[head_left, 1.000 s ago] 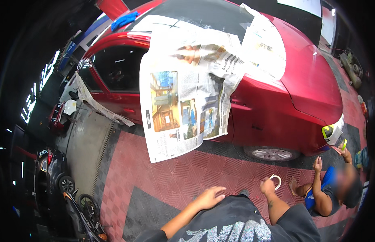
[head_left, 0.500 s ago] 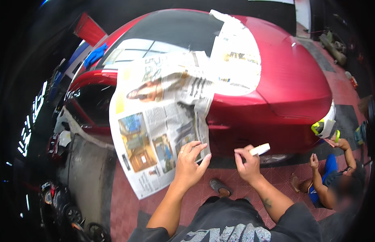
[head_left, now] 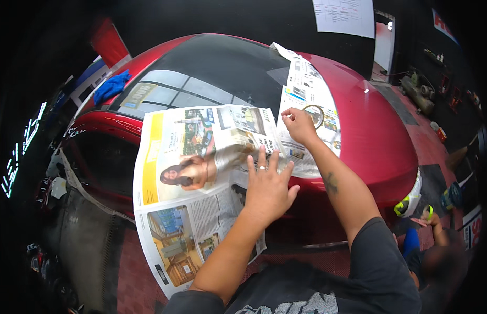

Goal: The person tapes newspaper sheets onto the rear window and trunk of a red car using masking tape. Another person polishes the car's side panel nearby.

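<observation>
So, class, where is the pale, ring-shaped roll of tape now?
In the head view, right of centre, the roll is in the person's bare right hand, over the white printed newspaper beside the red car bonnet.

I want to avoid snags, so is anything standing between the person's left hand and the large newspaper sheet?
Nothing visible: the left hand is spread over the newspaper sheet and appears to rest on it. The right hand, with the tape roll, is farther forward and right, not between them.
</observation>
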Tool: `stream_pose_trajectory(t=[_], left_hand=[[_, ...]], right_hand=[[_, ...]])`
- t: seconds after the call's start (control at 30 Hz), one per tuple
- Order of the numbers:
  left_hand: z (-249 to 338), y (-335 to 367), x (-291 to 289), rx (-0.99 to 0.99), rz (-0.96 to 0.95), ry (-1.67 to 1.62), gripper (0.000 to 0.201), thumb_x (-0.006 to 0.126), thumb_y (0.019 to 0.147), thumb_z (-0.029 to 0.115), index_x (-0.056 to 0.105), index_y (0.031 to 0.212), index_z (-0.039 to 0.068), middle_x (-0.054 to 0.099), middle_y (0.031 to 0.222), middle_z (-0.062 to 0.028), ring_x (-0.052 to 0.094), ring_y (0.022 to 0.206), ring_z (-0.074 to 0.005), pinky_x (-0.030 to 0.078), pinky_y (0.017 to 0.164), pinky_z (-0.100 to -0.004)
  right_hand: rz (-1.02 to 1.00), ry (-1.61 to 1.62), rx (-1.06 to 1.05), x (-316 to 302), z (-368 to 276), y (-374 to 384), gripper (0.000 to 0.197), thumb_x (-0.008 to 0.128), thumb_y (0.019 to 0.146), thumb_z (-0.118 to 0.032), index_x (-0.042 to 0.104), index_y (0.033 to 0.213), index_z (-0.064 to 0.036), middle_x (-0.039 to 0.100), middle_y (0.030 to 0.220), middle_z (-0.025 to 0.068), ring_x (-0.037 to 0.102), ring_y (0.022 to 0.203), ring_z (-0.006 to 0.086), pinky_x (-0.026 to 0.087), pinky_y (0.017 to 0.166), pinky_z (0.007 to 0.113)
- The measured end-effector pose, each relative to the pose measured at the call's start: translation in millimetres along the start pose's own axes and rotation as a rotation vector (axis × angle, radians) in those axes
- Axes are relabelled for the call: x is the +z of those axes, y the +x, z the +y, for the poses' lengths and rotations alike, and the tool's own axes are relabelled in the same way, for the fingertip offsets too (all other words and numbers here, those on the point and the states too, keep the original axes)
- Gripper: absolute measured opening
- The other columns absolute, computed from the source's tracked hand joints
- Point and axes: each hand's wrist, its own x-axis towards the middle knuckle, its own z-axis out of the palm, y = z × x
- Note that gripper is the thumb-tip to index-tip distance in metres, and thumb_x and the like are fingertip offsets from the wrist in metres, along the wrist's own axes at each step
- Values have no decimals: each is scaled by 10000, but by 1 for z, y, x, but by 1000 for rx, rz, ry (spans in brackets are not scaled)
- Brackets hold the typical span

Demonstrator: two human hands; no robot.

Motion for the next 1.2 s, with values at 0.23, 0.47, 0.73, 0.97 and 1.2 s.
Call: stream_pose_trajectory(t=[0.23, 0.47, 0.73, 0.97, 1.2], left_hand=[[-21, 3, -4, 49, -46, 6, 568, 833, 973, 380, 737, 1472, 125, 545, 1628, -260, 378, 1611, -554, 275, 1311, -736], [-22, 21, 10, 52, 20, 53, 464, 853, 942, 311, 788, 1374, 154, 605, 1563, -204, 434, 1594, -479, 279, 1293, -747], [-25, 24, 11, 46, 50, 106, 443, 896, 900, 300, 816, 1320, 185, 612, 1558, -190, 444, 1585, -475, 295, 1270, -720], [-18, 24, 4, 2, 32, 106, 444, 885, 917, 311, 810, 1339, 193, 577, 1598, -190, 405, 1614, -485, 258, 1273, -726], [-12, 20, 4, 37, -5, 98, 447, 874, 928, 318, 804, 1354, 206, 558, 1619, -191, 382, 1632, -486, 173, 1303, -713]], right_hand=[[-30, -90, -137, 52, 27, 78, 311, 786, 1040, -319, 833, 1290, -139, 834, 1077, 134, 793, 1002, 291, 614, 916, 437], [-99, 12, -82, 56, 21, 97, 252, 772, 1030, -332, 805, 1111, -95, 845, 1083, 166, 808, 1072, 356, 619, 965, 478], [-176, 32, -42, 45, 15, 94, 236, 722, 1086, -291, 822, 1191, -106, 832, 1188, 158, 781, 1165, 341, 600, 1039, 477], [-224, -20, -89, 46, 20, 105, 297, 655, 1128, -316, 804, 1238, -85, 818, 1238, 173, 759, 1201, 370, 577, 1086, 495], [-191, 249, -148, 47, 46, 107, 245, 765, 1071, -237, 797, 1204, -33, 823, 1092, 136, 769, 1005, 261, 596, 930, 413]])
